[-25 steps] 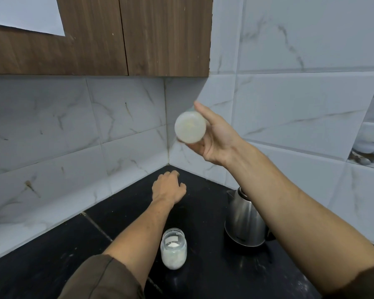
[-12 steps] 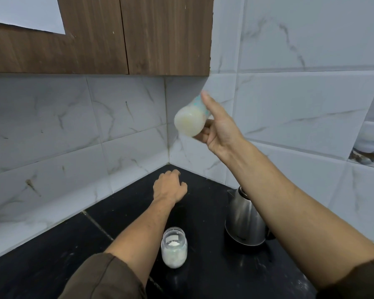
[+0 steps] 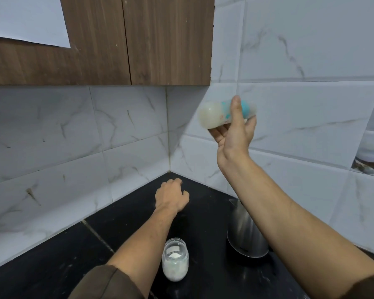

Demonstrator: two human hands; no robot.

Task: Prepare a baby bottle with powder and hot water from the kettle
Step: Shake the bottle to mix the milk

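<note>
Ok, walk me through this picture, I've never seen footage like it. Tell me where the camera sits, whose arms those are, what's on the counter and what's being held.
The camera is worn on a person's head and looks forward and down, so the two bare arms reaching in from the bottom are that person's own. No machine is involved. The right hand is raised in front of the tiled wall and holds a baby bottle lying on its side, filled with milky liquid; it looks blurred. The left hand rests on the black counter near the corner, holding nothing. On the counter stand a small glass jar of white powder, lid off, and a steel kettle, partly hidden behind the right forearm.
</note>
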